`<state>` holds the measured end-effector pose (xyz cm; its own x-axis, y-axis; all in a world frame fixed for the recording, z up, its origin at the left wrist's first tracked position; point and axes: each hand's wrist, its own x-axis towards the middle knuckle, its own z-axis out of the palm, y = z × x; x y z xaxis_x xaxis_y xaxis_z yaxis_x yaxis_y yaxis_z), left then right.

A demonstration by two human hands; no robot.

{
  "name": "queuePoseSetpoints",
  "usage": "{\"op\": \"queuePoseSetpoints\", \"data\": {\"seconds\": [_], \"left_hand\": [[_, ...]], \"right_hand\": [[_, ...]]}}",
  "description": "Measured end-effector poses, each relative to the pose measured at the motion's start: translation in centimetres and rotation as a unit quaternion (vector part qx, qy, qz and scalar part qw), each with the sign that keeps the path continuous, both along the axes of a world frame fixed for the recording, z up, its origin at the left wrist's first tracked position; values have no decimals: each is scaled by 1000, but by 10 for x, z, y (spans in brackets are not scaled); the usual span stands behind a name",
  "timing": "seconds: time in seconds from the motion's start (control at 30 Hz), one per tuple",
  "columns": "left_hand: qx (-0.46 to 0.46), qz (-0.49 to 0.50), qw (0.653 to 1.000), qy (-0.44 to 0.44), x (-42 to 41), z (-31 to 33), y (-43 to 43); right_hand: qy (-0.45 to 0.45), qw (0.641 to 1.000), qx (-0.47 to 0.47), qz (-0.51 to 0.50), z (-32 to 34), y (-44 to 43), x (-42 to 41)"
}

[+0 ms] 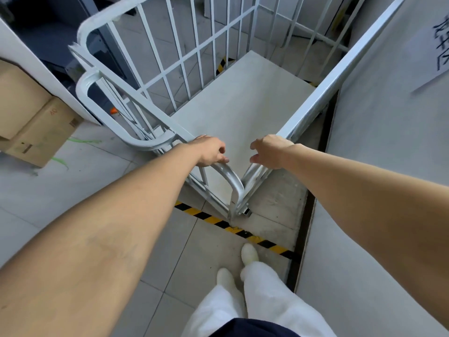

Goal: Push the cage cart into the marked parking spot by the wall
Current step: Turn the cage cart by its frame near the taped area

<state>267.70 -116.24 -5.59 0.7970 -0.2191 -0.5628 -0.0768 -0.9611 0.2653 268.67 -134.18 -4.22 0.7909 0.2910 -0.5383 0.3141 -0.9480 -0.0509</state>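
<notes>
Far to my left a cardboard box (36,117) sits on the tiled floor (102,171) against a white panel, well apart from the cage cart (243,98). The cart stands ahead of me, its pale deck bare, its barred side panels white. My left hand (211,152) has its grip wrapped over the top rail of the near left panel, fingers curled around the tube. My right hand (269,152) rests at the end of the right side rail (340,69), its grip loose and spread, fingers half curled and not closed on the metal. The cart's near corner stands just beyond the yellow-and-black floor tape (233,228), and its right side runs close beside the grey wall (379,154). My white shoes stand on the near side of the tape.
</notes>
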Motion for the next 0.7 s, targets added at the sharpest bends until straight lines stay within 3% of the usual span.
{"op": "queuePoseSetpoints", "data": {"seconds": [0.33, 0.7], "left_hand": [[6, 81, 991, -104, 20, 69, 92], [26, 101, 982, -159, 32, 106, 310]], "right_hand": [[-23, 995, 99, 18, 39, 100, 33], [-71, 984, 161, 4, 66, 308, 56]]}}
